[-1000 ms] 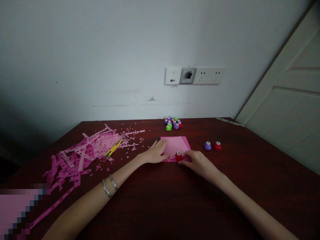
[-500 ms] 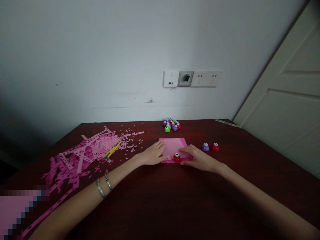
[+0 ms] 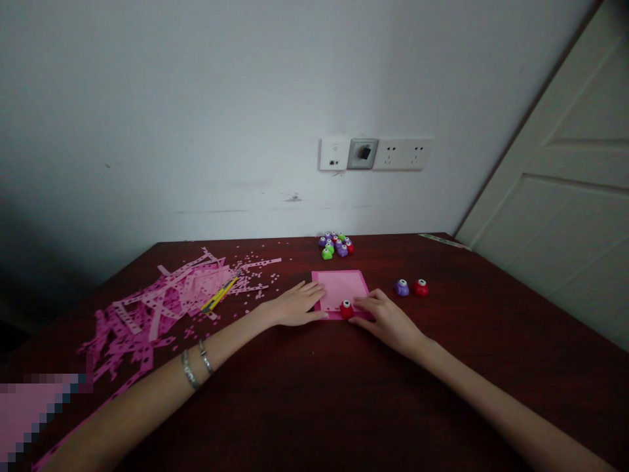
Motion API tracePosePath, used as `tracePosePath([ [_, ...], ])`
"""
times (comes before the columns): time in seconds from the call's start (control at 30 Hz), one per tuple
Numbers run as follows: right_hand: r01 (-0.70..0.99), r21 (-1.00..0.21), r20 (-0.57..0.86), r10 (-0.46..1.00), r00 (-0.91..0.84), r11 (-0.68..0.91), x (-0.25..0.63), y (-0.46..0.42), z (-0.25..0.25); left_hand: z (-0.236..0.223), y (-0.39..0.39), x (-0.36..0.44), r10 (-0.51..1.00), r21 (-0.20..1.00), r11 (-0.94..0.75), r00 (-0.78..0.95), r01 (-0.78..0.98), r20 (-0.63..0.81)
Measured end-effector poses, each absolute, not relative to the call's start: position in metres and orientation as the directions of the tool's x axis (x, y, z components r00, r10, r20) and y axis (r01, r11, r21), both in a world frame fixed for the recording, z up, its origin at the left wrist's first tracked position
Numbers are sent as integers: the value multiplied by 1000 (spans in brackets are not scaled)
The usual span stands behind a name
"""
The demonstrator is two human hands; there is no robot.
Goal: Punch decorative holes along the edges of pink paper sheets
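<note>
A pink sheet of paper (image 3: 341, 287) lies flat on the dark red table (image 3: 344, 393). My left hand (image 3: 295, 304) rests on the sheet's left edge with its fingers stretched out flat. A small red paper punch (image 3: 346, 308) sits on the sheet's near edge. My right hand (image 3: 386, 318) lies just right of the punch, its fingertips touching the punch and the paper, fingers loosely curled.
A purple punch (image 3: 401, 287) and a red punch (image 3: 420, 287) stand right of the sheet. Several more punches (image 3: 336, 244) cluster near the wall. Punched pink strips (image 3: 157, 305) and a yellow knife (image 3: 219, 294) lie at the left. A door (image 3: 565, 183) stands at the right.
The sheet has been squared up, its corner flattened. My right hand shifted slightly along the near edge beside the red punch. My left hand stayed on the left edge.
</note>
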State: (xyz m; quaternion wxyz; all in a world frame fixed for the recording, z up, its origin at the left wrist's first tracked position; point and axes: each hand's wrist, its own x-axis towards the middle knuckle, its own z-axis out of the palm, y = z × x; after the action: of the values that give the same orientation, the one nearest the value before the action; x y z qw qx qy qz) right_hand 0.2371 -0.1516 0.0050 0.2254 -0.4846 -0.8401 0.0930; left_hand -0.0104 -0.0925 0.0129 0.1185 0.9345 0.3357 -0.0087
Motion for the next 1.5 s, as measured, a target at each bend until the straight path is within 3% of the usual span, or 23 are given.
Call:
tracePosePath([
  [0.37, 807, -260, 306, 838, -452, 531, 230, -148, 7, 5, -103, -14, 608, 140, -780, 792, 609, -56],
  [0.87, 815, -264, 329, 842, -427, 516, 227, -144, 2, 4, -102, -14, 601, 121, -787, 796, 605, -73],
  [1.03, 789, -326, 317, 847, -427, 520, 229, -143, 8, 5, -100, -12, 620, 103, -775, 782, 624, -64],
  [1.13, 759, -423, 322, 865, -385, 495, 235, -138, 19, 14, -101, -7, 660, 105, -750, 750, 653, 49],
  [1.23, 741, -549, 203, 922, -330, 386, 242, -132, 33, 28, -100, 0, 668, 159, -744, 722, 649, 179],
  [1.33, 740, -590, 40, 927, -373, 323, 247, -127, 42, 37, -96, 8, 671, 281, -739, 706, 612, 228],
  [1.5, 770, -519, -92, 871, -482, 371, 244, -124, 40, 33, -87, 20, 697, 500, -647, 712, 575, 83],
])
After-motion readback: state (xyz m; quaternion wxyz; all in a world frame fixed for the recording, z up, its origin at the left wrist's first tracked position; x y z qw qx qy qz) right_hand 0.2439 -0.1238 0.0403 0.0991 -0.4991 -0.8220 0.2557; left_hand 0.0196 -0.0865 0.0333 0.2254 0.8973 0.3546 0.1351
